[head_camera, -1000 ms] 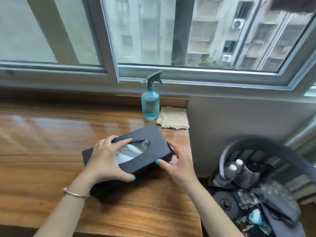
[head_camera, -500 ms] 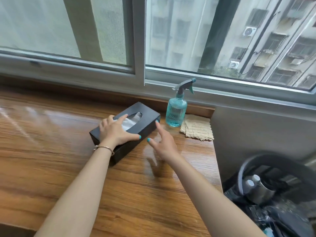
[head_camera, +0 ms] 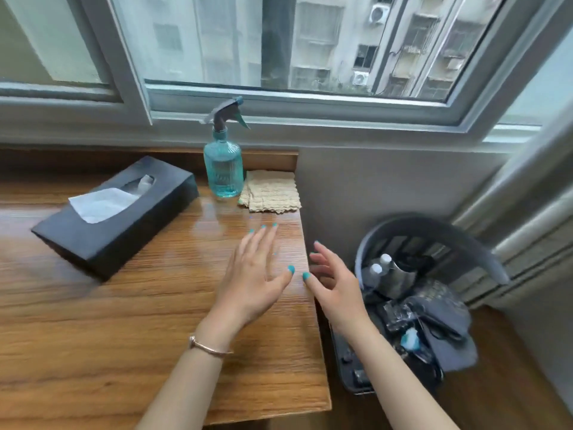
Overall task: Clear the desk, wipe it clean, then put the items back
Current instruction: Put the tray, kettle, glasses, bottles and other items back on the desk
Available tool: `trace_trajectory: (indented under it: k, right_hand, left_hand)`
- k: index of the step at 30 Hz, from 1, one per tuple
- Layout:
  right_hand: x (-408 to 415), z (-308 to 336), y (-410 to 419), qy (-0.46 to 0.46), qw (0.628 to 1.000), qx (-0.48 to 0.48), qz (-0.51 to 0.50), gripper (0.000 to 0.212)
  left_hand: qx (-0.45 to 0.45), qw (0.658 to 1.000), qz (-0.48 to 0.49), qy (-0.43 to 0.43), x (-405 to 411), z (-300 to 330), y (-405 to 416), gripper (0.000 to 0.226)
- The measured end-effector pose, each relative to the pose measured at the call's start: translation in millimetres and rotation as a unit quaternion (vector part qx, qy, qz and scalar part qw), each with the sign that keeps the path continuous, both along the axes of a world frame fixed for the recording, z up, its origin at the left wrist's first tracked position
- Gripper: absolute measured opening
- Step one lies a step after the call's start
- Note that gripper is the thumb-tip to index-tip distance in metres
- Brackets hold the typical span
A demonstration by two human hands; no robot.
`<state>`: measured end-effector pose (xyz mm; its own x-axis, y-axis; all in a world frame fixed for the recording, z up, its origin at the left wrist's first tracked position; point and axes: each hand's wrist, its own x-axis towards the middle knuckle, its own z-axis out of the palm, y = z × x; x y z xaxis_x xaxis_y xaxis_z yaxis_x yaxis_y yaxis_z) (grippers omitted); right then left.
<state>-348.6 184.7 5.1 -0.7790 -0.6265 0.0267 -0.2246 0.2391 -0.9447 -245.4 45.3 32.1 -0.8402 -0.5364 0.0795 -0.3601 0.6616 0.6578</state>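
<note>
A black tissue box (head_camera: 124, 225) lies on the wooden desk (head_camera: 124, 321) at the back left, a white tissue sticking out of its slot. A teal spray bottle (head_camera: 223, 169) stands upright at the back of the desk, and a folded beige cloth (head_camera: 269, 195) lies right of it by the desk's right edge. My left hand (head_camera: 252, 277) hovers over the desk's right part with fingers spread, holding nothing. My right hand (head_camera: 333, 283) is just past the desk's right edge, fingers loosely spread and empty.
A grey basket (head_camera: 434, 234) with a curved handle sits on the floor right of the desk and holds bottles, a metal cup and several dark items. A window frame (head_camera: 297, 110) runs behind the desk. A curtain (head_camera: 527, 228) hangs at the right.
Both hands have let go of the tissue box, which now lies at the back left. They moved right, toward the desk's edge and the basket. The view swung to the right.
</note>
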Motion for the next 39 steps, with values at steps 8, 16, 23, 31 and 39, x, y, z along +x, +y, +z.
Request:
trace_trajectory:
  k: [8,16,23,31,39]
  right_hand:
    - [-87.7,-76.9,207.9,-0.090,0.989,0.079,-0.081,0.044]
    - [-197.2,-159.7,348.3,-0.172,0.956,0.225,-0.074,0.041]
    - [-270.3,-257.3,373.9,-0.196,0.926,0.317,-0.064,0.079]
    - [-295.9,-378.6,355.3,-0.231,0.904,0.360,-0.031,0.120]
    - [-290.8,-418.3,359.1,-0.221,0.927,0.303,-0.018,0.120]
  left_hand:
    - [0.130,0.987,-0.086,0.030,-85.4,-60.3,194.9,0.061]
    - [0.278,0.957,0.012,-0.083,-177.7,-196.2,274.0,0.066]
    - [0.212,0.956,0.048,-0.198,-202.9,-297.8,279.9,0.091]
    - [0.133,0.939,0.139,-0.284,-199.3,-409.0,243.0,0.126]
    - [0.192,0.952,0.178,-0.158,-186.5,-445.7,234.8,0.105]
